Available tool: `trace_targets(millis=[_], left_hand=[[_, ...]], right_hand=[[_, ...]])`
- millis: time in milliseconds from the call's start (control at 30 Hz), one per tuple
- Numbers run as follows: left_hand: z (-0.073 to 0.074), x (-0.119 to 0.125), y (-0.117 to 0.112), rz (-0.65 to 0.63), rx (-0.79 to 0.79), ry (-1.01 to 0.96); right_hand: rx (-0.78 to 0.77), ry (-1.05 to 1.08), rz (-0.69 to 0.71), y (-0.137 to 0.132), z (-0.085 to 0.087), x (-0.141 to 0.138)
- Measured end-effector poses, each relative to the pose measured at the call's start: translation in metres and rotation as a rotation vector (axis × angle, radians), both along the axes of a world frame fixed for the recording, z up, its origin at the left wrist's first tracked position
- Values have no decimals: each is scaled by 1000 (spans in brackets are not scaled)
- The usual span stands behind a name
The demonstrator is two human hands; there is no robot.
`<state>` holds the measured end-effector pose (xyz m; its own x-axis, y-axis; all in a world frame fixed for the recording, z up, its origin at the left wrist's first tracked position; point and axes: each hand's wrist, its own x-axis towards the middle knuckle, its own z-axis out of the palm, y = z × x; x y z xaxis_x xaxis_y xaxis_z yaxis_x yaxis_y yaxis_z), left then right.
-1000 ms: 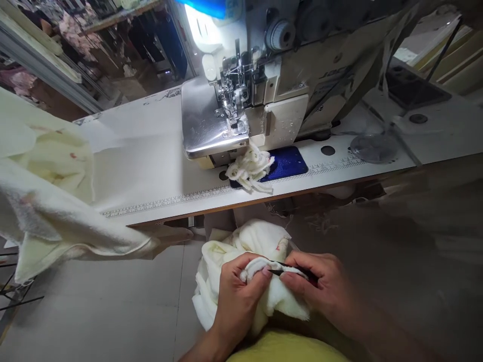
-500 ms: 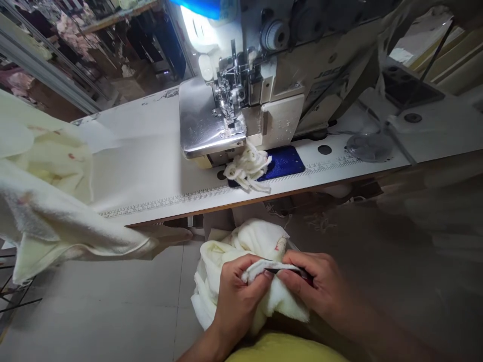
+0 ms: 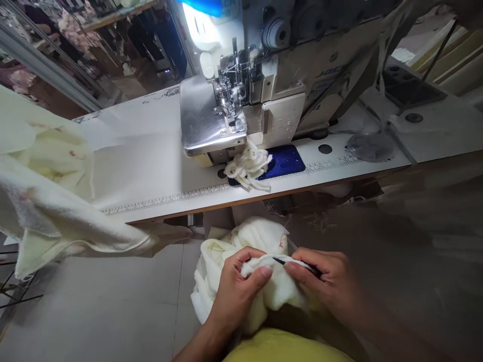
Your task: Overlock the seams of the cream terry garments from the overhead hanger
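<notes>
Compared with the previous frame, the left hand point(image 3: 236, 294) and right hand point(image 3: 326, 281) sit slightly farther apart, and more of the slim black implement point(image 3: 298, 265) shows. Left fingers curl around a folded edge of cream terry fabric point(image 3: 256, 235), thumb pressed on top. Right fingers and thumb pinch the implement against the fold. The soft, bunched cloth rests on a yellow garment point(image 3: 283, 347), below the white table point(image 3: 151, 176) of an overlock sewing machine point(image 3: 283, 75).
</notes>
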<state>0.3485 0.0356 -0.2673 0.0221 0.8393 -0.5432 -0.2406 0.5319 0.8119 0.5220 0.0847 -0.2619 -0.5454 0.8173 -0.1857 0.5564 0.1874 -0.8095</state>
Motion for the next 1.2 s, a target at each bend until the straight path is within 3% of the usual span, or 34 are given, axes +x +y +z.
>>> trace_targets(millis=[100, 300, 500, 800, 1000, 1200], left_hand=[[-1, 1, -1, 47, -37, 47], [1, 2, -2, 10, -72, 113], [3, -3, 0, -29, -46, 121], [8, -3, 6, -124, -40, 93], [3, -3, 4, -134, -93, 36], [0, -4, 0, -21, -25, 15]], right_hand=[[-1, -7, -15, -2, -1, 0], [-122, 22, 33, 0, 7, -7], [-183, 83, 47, 1, 3, -5], [-127, 61, 109, 2, 6, -2], [-103, 48, 109, 3, -2, 5], [-61, 33, 16, 4, -2, 6]])
